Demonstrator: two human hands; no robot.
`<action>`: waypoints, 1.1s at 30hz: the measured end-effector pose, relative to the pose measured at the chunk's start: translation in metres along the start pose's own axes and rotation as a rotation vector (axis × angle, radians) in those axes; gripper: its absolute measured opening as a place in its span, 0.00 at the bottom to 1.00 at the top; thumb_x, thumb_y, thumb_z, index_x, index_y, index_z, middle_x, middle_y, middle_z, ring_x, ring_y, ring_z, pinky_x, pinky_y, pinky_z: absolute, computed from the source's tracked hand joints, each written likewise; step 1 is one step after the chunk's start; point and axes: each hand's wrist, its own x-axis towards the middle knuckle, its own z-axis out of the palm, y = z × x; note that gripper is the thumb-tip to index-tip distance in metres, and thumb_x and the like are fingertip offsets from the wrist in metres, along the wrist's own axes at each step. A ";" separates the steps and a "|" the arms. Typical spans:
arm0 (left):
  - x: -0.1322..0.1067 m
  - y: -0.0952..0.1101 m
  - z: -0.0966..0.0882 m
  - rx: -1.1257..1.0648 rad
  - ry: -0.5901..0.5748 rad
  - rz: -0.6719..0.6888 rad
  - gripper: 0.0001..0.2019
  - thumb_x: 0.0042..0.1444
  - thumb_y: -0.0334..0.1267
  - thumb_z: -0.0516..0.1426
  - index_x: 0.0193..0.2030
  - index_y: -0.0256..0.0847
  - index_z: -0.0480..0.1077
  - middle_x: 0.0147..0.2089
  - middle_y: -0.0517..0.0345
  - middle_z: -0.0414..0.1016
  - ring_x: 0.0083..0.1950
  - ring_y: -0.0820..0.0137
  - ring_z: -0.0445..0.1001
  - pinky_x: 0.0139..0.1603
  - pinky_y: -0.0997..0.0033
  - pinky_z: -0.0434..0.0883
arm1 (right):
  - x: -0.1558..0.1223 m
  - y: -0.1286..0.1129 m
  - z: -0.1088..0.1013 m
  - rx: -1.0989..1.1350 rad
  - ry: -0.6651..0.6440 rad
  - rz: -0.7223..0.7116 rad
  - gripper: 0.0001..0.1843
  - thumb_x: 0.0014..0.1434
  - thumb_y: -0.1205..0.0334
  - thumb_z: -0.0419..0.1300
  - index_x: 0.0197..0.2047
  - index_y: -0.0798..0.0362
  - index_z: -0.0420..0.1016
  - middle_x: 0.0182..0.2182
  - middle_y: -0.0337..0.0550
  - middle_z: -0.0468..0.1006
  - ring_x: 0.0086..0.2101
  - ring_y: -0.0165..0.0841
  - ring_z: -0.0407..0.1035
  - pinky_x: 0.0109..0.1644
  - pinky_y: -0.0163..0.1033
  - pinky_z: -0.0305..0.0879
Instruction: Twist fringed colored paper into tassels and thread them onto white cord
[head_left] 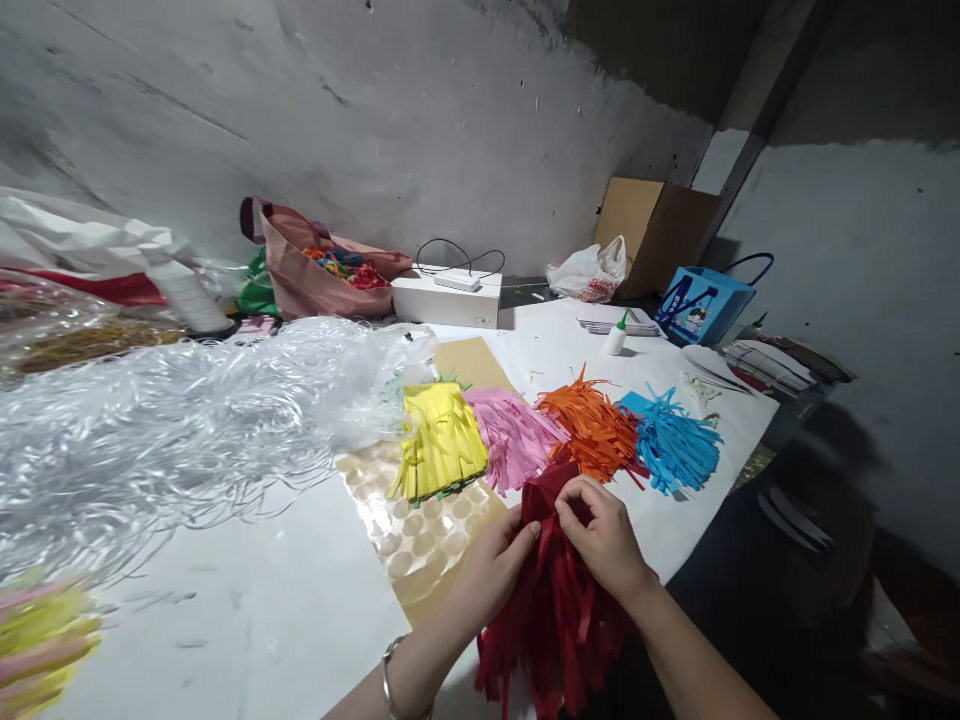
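A dark red fringed paper tassel [559, 600] hangs between my hands at the table's near edge, its uncut band upward and its strips falling loose. My left hand [499, 555] grips the band's left side, thumb in front. With thumb and forefinger together, my right hand [600, 530] pinches the red paper near the top right. Just beyond lie fringed paper bundles in a row: yellow [442, 435], pink [517, 435], orange [592, 425] and blue [675, 440]. Under the yellow one is a tan sheet of round clear stickers [420, 530].
Clear plastic strands [187, 430] cover the table's left side. Behind stand a pink bag [315, 265], a white box [450, 300], a white glue bottle [615, 338], a blue bag [705, 305] and a cardboard box [660, 235]. The table's right edge drops to a dark floor.
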 end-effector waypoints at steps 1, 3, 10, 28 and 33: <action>0.000 0.000 0.000 -0.003 0.006 -0.005 0.17 0.63 0.43 0.54 0.55 0.42 0.75 0.54 0.53 0.80 0.54 0.57 0.75 0.57 0.60 0.69 | -0.002 0.001 0.002 -0.038 0.012 -0.032 0.07 0.64 0.66 0.54 0.34 0.51 0.70 0.31 0.41 0.75 0.34 0.33 0.71 0.38 0.37 0.66; 0.000 0.001 0.001 -0.003 0.013 -0.022 0.17 0.62 0.43 0.54 0.54 0.42 0.75 0.53 0.54 0.80 0.53 0.57 0.75 0.57 0.60 0.69 | -0.006 0.005 0.005 -0.114 0.030 -0.102 0.06 0.65 0.68 0.53 0.37 0.50 0.70 0.32 0.42 0.76 0.34 0.34 0.71 0.38 0.37 0.66; -0.003 0.002 0.000 -0.049 0.018 -0.036 0.17 0.61 0.41 0.54 0.54 0.43 0.76 0.55 0.56 0.80 0.57 0.56 0.73 0.60 0.59 0.67 | -0.006 0.008 0.002 -0.275 -0.167 -0.346 0.10 0.67 0.68 0.52 0.42 0.49 0.75 0.35 0.45 0.76 0.35 0.36 0.69 0.39 0.40 0.64; -0.006 -0.005 0.001 0.029 -0.004 0.007 0.17 0.59 0.36 0.55 0.54 0.42 0.74 0.55 0.55 0.79 0.55 0.58 0.74 0.59 0.60 0.68 | 0.002 -0.013 -0.001 -0.365 -0.245 -0.227 0.08 0.60 0.74 0.61 0.34 0.52 0.76 0.33 0.41 0.74 0.34 0.35 0.64 0.42 0.42 0.56; -0.007 -0.005 0.002 -0.042 0.019 -0.039 0.17 0.58 0.38 0.57 0.54 0.43 0.75 0.51 0.56 0.81 0.51 0.58 0.76 0.54 0.60 0.70 | 0.004 -0.013 -0.003 -0.242 -0.249 -0.150 0.10 0.58 0.75 0.63 0.29 0.52 0.73 0.30 0.37 0.74 0.33 0.33 0.66 0.43 0.42 0.55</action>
